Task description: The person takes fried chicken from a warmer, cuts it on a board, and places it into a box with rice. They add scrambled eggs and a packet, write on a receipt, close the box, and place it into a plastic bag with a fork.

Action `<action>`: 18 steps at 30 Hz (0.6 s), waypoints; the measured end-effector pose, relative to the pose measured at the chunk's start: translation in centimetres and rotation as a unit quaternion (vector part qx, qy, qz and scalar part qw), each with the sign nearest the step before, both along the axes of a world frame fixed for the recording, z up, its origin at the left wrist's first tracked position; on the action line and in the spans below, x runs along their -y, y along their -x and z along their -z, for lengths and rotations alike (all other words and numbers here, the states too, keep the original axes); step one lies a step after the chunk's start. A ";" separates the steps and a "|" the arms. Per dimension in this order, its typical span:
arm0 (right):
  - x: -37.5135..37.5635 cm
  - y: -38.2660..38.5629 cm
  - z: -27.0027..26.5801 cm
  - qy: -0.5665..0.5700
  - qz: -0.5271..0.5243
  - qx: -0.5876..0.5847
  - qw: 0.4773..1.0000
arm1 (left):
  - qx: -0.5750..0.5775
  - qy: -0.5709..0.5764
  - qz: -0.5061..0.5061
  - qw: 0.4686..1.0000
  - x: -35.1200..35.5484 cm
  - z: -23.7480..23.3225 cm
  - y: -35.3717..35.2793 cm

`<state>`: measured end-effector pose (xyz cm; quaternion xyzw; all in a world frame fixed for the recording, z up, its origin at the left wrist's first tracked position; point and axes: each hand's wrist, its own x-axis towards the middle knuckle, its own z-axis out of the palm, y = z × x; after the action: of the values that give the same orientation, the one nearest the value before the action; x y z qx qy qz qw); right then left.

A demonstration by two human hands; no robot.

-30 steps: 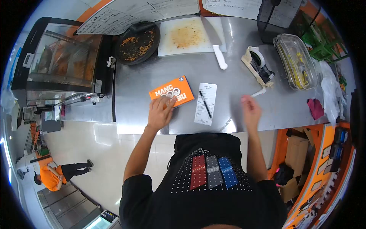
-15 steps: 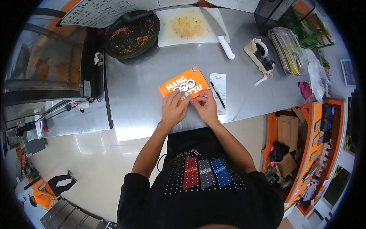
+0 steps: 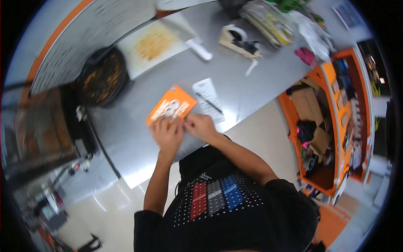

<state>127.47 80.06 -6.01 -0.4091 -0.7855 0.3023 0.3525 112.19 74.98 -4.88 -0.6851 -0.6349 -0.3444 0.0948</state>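
Note:
An orange box with white lettering [image 3: 173, 104] lies flat on the steel counter, somewhat blurred. My left hand [image 3: 167, 133] rests on its near edge with the fingers spread over it. At the near right corner of the box is my right hand [image 3: 200, 126], its fingers pinched together; what they hold, if anything, is hidden. Right of the box, a printed paper slip [image 3: 208, 94] lies with a black pen [image 3: 210, 103] across it.
A black bowl with orange bits [image 3: 103, 77] and a stained white cutting board [image 3: 145, 50] are at the back left. A white-handled knife [image 3: 199, 49] lies on the board's right edge. A tape roll [image 3: 238, 34], plastic containers [image 3: 268, 23] and orange shelving [image 3: 329, 126] are on the right.
The view has swung to the right, so the counter appears rotated and shifted left. Both hands remain at the box's near edge.

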 end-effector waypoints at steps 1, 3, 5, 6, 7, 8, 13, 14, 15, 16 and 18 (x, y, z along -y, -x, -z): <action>0.0 -0.5 -0.7 0.013 -0.003 -0.005 1.000 | 0.002 0.015 -0.002 1.000 0.0 -0.1 -0.2; -0.8 -2.9 -1.4 0.025 -0.012 -0.014 1.000 | -0.009 0.035 -0.002 0.999 -0.4 -0.4 -0.7; -0.9 -5.2 -1.4 0.035 -0.021 -0.024 0.999 | -0.035 0.058 0.020 0.998 -0.7 -1.1 -1.0; -0.9 -6.6 -1.5 0.038 -0.013 -0.024 0.999 | -0.051 0.072 0.039 0.995 -0.8 -1.6 -1.0; -0.7 -8.5 -1.6 0.042 -0.008 -0.024 0.999 | -0.063 0.081 0.057 0.993 -0.8 -1.7 -0.8; -0.6 -10.4 -1.6 0.044 -0.006 -0.024 0.999 | -0.076 0.088 0.071 0.991 -1.0 -1.8 -0.5; -1.1 -21.9 -1.3 0.091 0.012 -0.039 0.995 | -0.076 0.116 0.052 0.989 -1.9 -2.6 -0.7; -1.7 -24.5 -1.2 0.091 0.022 -0.048 0.994 | -0.074 0.173 0.002 0.982 -2.6 -3.1 -1.4; -2.2 -27.0 -0.7 0.098 0.038 -0.058 0.993 | -0.076 0.229 -0.047 0.969 -3.3 -3.8 -2.0; -2.6 -29.5 -0.6 0.111 0.061 -0.063 0.990 | -0.078 0.285 -0.096 0.951 -4.0 -4.8 -2.6; -4.0 -34.6 -0.6 0.136 0.103 -0.070 0.983 | -0.045 0.368 -0.119 0.921 -5.5 -6.8 -3.7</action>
<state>162.10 84.02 -5.40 -0.5095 -0.6642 0.3961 0.3772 115.91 80.43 1.93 -0.6062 -0.7885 -0.0410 -0.0953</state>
